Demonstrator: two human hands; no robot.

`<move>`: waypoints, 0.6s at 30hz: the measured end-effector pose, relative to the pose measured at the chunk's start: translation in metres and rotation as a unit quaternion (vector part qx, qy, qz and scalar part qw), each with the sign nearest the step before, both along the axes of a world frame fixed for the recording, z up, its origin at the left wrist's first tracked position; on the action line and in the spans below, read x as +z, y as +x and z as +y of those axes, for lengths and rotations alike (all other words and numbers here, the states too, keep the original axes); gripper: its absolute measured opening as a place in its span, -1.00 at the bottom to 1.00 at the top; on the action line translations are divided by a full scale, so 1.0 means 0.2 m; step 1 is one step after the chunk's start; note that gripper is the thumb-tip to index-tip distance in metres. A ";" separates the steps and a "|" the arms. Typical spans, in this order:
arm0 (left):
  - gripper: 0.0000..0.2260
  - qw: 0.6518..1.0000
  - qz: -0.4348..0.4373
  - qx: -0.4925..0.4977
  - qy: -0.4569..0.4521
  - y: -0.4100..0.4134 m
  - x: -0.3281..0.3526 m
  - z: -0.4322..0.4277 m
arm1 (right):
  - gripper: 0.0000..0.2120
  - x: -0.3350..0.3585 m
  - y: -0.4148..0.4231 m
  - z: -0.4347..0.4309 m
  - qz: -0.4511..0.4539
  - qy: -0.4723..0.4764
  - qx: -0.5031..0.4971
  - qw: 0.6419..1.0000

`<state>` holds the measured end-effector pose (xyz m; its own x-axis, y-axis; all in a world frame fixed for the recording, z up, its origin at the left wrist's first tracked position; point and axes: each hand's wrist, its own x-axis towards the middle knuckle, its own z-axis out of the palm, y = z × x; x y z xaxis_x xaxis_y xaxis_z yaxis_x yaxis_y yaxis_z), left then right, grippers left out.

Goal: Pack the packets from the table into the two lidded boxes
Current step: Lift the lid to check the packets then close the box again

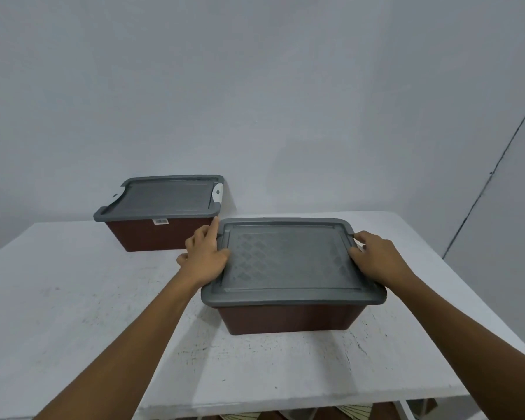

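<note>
Bare room, white counter against a pale wall.
A plain grey-white wall (255,86) fills the upper view under soft, even light; a thin dark seam (494,165) runs slantwise down it at the right. The counter (73,298) is white, speckled and scuffed. Below its near edge show a white leg (402,409) and patterned floor (355,412).

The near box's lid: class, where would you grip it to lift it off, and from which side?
Grip the lid at its two short ends, coming from left and right. Its rim overhangs the brown box there, giving fingers a lip to hook under; the left hand and right hand sit at those ends.
</note>
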<state>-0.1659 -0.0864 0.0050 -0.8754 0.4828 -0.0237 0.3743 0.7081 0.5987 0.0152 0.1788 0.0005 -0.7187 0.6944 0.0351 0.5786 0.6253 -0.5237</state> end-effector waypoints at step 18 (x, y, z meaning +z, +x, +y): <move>-0.41 0.992 -0.020 0.073 0.096 0.09 -0.01 -0.07 | -0.60 -0.03 -0.03 -0.04 -0.006 0.035 -0.005 0.999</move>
<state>-0.1472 -0.0995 0.0037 -0.9365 0.3501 0.0205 0.2493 0.6236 0.7409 0.0089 0.1716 -0.0063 -0.7131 0.6971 0.0742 0.5908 0.6546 -0.4716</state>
